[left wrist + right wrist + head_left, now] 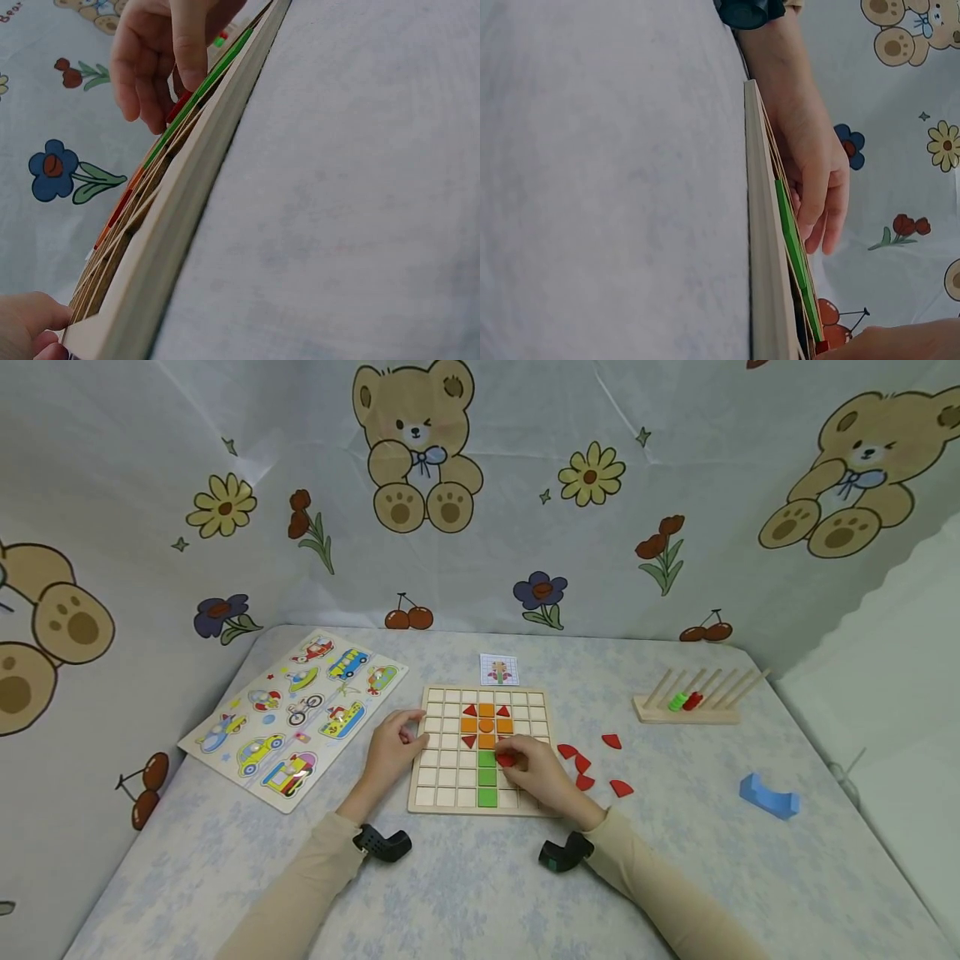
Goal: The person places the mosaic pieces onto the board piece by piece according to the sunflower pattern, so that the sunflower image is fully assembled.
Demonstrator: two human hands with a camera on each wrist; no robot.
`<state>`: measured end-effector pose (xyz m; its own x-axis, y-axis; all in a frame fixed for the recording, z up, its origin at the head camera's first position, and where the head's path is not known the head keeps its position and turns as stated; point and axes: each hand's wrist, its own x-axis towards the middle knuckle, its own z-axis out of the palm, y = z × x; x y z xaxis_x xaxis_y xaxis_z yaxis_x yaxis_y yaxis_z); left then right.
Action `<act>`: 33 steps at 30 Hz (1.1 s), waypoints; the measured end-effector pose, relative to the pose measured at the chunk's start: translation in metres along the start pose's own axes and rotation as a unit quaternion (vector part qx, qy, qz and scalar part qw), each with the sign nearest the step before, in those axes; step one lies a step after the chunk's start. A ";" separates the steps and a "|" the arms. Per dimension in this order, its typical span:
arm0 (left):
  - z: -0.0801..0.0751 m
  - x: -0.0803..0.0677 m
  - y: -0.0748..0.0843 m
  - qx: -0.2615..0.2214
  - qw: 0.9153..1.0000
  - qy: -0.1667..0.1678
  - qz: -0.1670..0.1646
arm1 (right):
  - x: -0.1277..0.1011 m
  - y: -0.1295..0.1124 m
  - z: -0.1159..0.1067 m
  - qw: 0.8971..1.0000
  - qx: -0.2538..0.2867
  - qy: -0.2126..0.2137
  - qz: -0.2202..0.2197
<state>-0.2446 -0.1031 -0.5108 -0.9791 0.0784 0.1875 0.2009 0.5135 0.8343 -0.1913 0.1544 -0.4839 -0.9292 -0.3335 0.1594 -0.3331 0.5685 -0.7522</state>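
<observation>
A square wooden grid board (444,777) lies on the table. An orange and red flower pattern (487,710) fills its upper middle, and green square tiles (487,797) run down below it. Just right of the green column, my right hand (536,768) pinches a red rounded tile (507,760) over the board, partly hidden by the fingers. In the left wrist view, the red tile (178,106) shows close to the board's surface. My left hand (392,747) rests at the board's left edge, index finger and thumb touching the rim, other fingers loosely bent.
Several red quarter-round tiles (611,742) lie right of the board. A small pattern card (498,669) sits behind it. On the left is a vehicle puzzle (300,718); at right stand a pegged wooden rack (686,714) and a blue arch block (768,796).
</observation>
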 end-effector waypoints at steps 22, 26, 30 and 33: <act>0.001 0.000 -0.002 -0.013 1.000 0.010 0.023 | -0.005 0.017 -0.025 0.998 0.030 0.056 0.026; 0.004 0.000 -0.004 -0.013 0.999 0.025 0.044 | -0.014 0.032 -0.040 0.996 -0.009 0.082 0.039; 0.002 0.001 -0.004 -0.007 0.999 0.017 0.035 | -0.025 0.047 -0.053 0.994 -0.024 0.078 0.069; 0.000 0.001 -0.003 0.000 1.000 0.003 0.012 | -0.029 0.054 -0.059 0.994 -0.020 0.069 0.082</act>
<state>-0.2460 -0.1044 -0.5128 -0.9738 0.0864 0.2103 0.2245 0.5111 0.8297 -0.1918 0.2388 -0.4914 -0.9835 -0.1297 0.1258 -0.1799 0.6376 -0.7491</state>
